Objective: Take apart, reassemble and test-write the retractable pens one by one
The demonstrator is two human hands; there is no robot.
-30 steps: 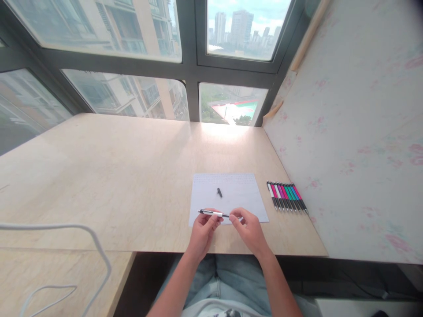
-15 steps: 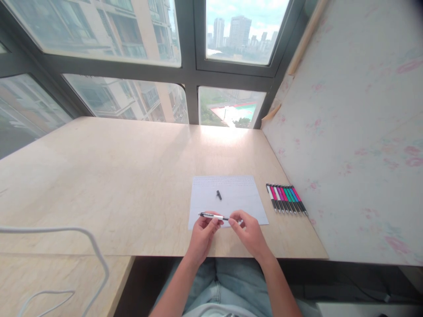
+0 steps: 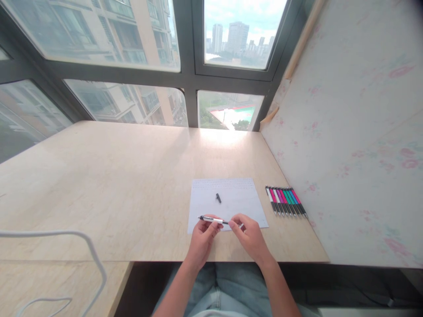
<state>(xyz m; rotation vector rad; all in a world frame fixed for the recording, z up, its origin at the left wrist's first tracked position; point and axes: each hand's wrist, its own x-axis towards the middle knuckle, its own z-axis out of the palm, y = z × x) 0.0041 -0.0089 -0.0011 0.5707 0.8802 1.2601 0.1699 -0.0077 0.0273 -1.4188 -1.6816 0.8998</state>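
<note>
My left hand [image 3: 204,240] is closed around the white barrel of a pen [image 3: 214,219], whose black clip end points left. A thin dark piece, which looks like the refill, sticks out of the barrel's right end. My right hand [image 3: 248,234] pinches at that end, its fingertips closed; they hide the tip of the thin piece. Both hands are over the near edge of a white sheet of paper [image 3: 203,204] with lines of writing along its top. On the sheet lies a small black part [image 3: 218,198], apart from both hands.
A row of pens [image 3: 286,201] in white, pink, purple, green and blue lies right of the paper, near the papered wall [image 3: 363,176]. A white cable [image 3: 94,251] loops over the left side of the wooden table [image 3: 115,189]. Windows [image 3: 231,110] stand behind.
The view has tilted slightly, so everything sits a little lower. My hands keep nearly the same hold on the pen.
</note>
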